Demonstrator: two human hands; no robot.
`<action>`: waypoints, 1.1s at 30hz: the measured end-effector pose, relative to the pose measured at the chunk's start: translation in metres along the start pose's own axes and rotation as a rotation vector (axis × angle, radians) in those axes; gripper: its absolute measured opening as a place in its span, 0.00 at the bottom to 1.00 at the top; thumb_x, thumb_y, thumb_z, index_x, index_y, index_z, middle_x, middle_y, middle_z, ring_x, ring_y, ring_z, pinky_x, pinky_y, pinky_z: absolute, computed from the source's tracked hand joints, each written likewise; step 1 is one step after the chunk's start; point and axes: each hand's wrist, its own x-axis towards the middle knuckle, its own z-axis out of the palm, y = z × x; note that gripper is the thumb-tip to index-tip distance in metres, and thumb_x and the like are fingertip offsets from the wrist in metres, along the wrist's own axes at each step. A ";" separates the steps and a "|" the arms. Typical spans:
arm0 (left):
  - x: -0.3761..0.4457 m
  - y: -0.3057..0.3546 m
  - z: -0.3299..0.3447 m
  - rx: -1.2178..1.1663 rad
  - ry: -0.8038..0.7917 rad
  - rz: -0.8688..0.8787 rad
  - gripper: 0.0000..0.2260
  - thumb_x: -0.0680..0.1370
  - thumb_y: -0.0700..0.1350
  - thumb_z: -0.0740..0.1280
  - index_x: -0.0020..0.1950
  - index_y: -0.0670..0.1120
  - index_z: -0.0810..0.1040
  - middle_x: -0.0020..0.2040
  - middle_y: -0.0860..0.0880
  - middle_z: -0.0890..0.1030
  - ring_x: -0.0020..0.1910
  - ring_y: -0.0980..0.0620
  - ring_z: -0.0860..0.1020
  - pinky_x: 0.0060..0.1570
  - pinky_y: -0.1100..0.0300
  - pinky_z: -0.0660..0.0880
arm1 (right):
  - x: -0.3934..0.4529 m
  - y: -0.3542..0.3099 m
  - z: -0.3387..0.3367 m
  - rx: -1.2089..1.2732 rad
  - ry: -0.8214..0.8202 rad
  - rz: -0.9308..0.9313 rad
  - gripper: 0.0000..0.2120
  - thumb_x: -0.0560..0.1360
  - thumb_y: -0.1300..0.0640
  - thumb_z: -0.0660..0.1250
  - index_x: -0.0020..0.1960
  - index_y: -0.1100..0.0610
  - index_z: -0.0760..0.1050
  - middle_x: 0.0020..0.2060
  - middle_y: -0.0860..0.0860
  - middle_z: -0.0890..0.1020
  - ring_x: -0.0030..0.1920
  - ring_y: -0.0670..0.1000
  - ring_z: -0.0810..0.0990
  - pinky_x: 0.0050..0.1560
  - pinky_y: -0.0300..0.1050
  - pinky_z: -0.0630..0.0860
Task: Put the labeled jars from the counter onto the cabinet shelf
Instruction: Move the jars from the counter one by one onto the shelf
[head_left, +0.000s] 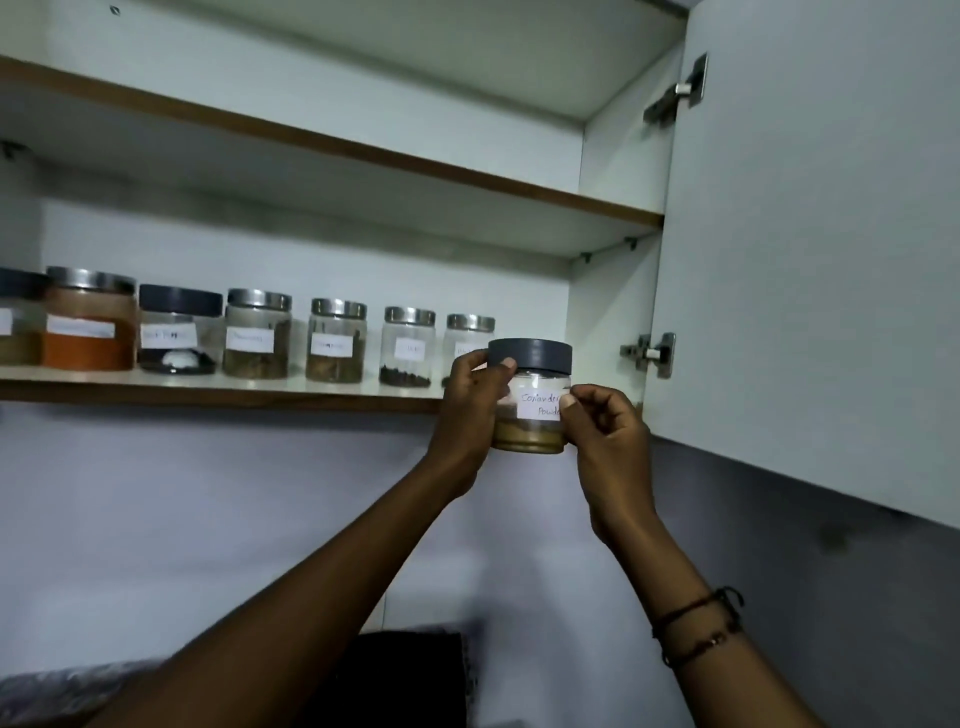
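A clear jar (530, 410) with a dark grey lid and a white label reading "Coriander Powder" is held up in front of the right end of the lower cabinet shelf (218, 389). It holds brown powder at the bottom. My left hand (470, 410) grips its left side, thumb near the lid. My right hand (605, 431) grips its right side, thumb on the label. The jar's base hangs below the shelf's front edge. Several labeled jars (257, 335) stand in a row on that shelf.
The open cabinet door (810, 249) hangs at the right, with two metal hinges. An upper shelf (363, 150) runs above the jars. The shelf has bare room between the last jar (467, 338) and the cabinet's right wall. A dark object (410, 670) sits below.
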 end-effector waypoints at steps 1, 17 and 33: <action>0.007 0.003 0.002 0.012 0.036 0.009 0.18 0.75 0.58 0.68 0.61 0.52 0.74 0.58 0.45 0.81 0.58 0.46 0.81 0.54 0.49 0.81 | 0.009 -0.003 0.002 -0.013 -0.007 -0.022 0.04 0.76 0.56 0.70 0.51 0.51 0.79 0.47 0.49 0.84 0.47 0.46 0.82 0.45 0.39 0.78; 0.100 -0.029 0.039 0.627 0.179 0.129 0.18 0.80 0.51 0.65 0.66 0.42 0.75 0.63 0.41 0.76 0.62 0.42 0.76 0.63 0.47 0.75 | 0.113 0.042 0.018 -0.319 0.024 0.021 0.16 0.74 0.62 0.70 0.59 0.52 0.73 0.57 0.50 0.81 0.54 0.54 0.81 0.51 0.47 0.79; 0.143 -0.056 0.043 0.833 -0.135 -0.048 0.30 0.77 0.43 0.68 0.75 0.40 0.62 0.65 0.39 0.77 0.63 0.41 0.77 0.62 0.50 0.76 | 0.169 0.079 0.023 -0.634 -0.125 0.139 0.19 0.71 0.69 0.69 0.60 0.61 0.69 0.57 0.59 0.79 0.48 0.55 0.78 0.37 0.41 0.73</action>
